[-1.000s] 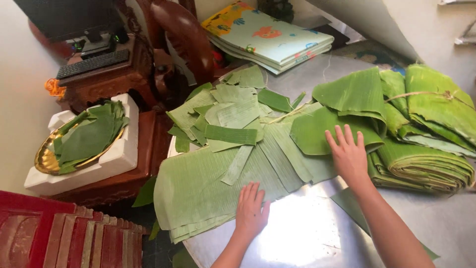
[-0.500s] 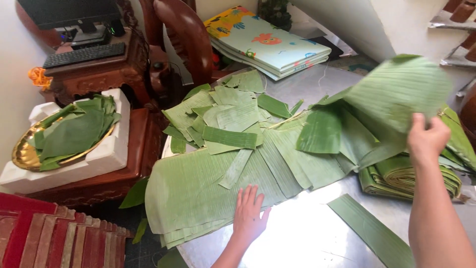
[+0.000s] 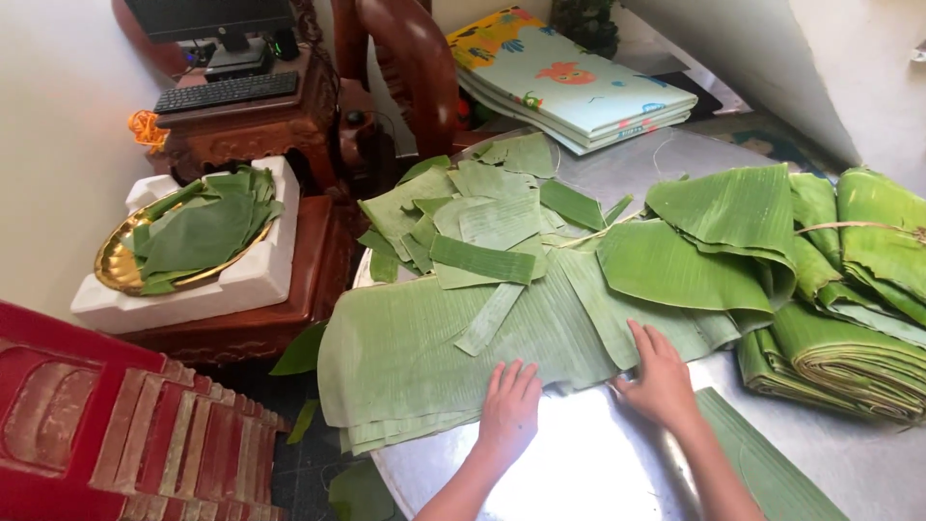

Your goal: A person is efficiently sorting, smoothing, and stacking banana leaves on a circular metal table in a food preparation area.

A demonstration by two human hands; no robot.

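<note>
A stack of large flat banana leaves (image 3: 424, 347) lies on a shiny metal table (image 3: 588, 463). My left hand (image 3: 509, 405) rests flat, fingers spread, on the stack's near edge. My right hand (image 3: 664, 378) lies palm down on the near edge of the leaves just to the right. Smaller cut leaf pieces (image 3: 482, 227) are piled at the back of the stack. A broad dark green leaf (image 3: 694, 260) lies over the pile to the right. Neither hand holds anything.
Folded, tied leaf bundles (image 3: 849, 309) fill the table's right side. A long leaf strip (image 3: 762, 463) lies near my right arm. Left of the table, a gold tray with leaves (image 3: 188, 236) sits on white foam on a wooden stand. Red chairs (image 3: 106, 425) stand at bottom left.
My right hand, which had lifted a big leaf high at the right, has come down empty onto the near edge of the leaves. That leaf now lies on the pile. My left hand stayed put.
</note>
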